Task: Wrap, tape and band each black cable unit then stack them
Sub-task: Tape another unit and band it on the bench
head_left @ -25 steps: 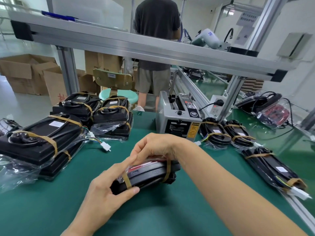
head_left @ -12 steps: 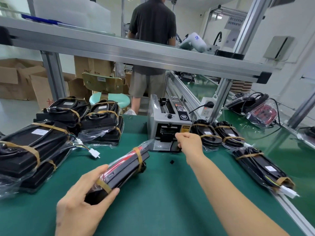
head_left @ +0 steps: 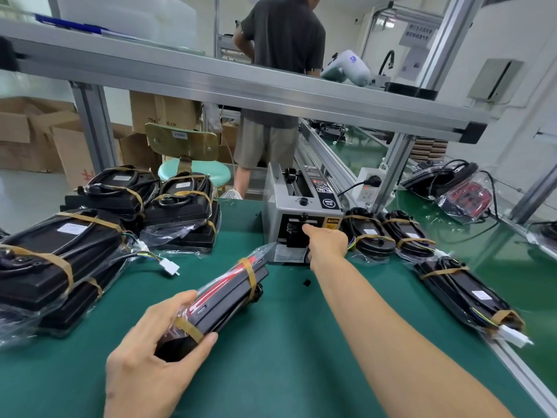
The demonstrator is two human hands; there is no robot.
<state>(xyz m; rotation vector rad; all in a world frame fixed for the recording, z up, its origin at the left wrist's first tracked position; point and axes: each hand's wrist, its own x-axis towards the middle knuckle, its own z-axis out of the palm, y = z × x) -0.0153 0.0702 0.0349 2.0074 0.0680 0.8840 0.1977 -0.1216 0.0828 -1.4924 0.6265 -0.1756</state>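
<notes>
Now glossy bagged unit (head_left: 223, 300) — left hand (head_left: 150, 363) gripping

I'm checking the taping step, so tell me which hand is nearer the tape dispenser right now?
Right. The right hand reaches to the tape dispenser, its fingers at the front outlet slot. The left hand is well back toward the person, gripping the near end of the wrapped unit.

Glossy plastic wrap (head_left: 193, 309), matt green mat (head_left: 286, 342)

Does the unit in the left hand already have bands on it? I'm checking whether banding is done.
Yes, two tan bands cross the wrapped unit that the left hand grips by its near end.
</notes>
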